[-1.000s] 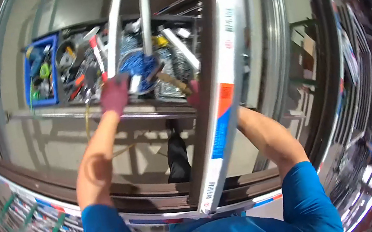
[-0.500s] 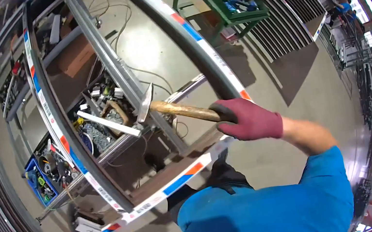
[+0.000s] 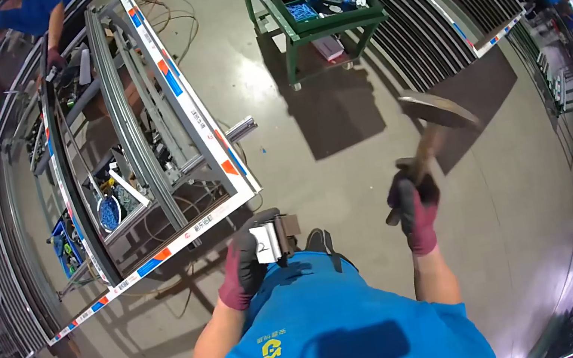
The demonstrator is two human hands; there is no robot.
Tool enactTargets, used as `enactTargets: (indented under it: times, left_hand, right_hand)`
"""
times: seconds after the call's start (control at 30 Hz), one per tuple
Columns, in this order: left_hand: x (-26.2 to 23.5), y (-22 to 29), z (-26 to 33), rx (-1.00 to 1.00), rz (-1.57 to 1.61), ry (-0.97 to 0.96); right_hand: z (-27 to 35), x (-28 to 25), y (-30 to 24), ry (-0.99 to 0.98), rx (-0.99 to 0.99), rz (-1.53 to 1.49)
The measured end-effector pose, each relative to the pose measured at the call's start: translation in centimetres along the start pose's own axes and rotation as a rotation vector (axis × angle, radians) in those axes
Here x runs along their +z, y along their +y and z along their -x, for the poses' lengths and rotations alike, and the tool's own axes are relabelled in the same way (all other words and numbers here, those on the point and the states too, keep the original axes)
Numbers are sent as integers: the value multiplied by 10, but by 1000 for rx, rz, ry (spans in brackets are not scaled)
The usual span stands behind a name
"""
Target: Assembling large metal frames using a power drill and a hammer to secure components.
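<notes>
While the right hand (image 3: 417,212) wraps tight low on the hammer (image 3: 430,132), head-heavy and raised at two o'clock, the left hand (image 3: 244,266) pinches a small stiff bracket (image 3: 274,238) beside the frame (image 3: 167,146) at ten.

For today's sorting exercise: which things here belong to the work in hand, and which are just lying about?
In hand:
- hammer, in right hand
- small metal block, in left hand
- frame

Lying about:
- green cart
- blue bin
- cables
- stacked profiles
</notes>
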State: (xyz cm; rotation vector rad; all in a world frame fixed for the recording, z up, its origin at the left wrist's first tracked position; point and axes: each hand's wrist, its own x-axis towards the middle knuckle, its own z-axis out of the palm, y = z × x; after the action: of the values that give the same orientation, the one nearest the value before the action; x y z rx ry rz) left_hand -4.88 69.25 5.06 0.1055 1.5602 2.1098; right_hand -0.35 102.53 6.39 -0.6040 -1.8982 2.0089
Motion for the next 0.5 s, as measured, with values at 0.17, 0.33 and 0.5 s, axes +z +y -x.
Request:
enactTargets:
  times: [0.17, 0.33, 0.5]
  left_hand:
    - [33, -8, -75, -122, 7, 13]
    - [59, 19, -177, -96, 72, -18]
    - [67, 53, -265, -5, -69, 85]
  right_hand:
    - [-83, -66, -42, -127, -499, -417]
    - [-139, -55, -168, -261, -994, -375]
    - [-225, -26, -223, -261, -1230, -295]
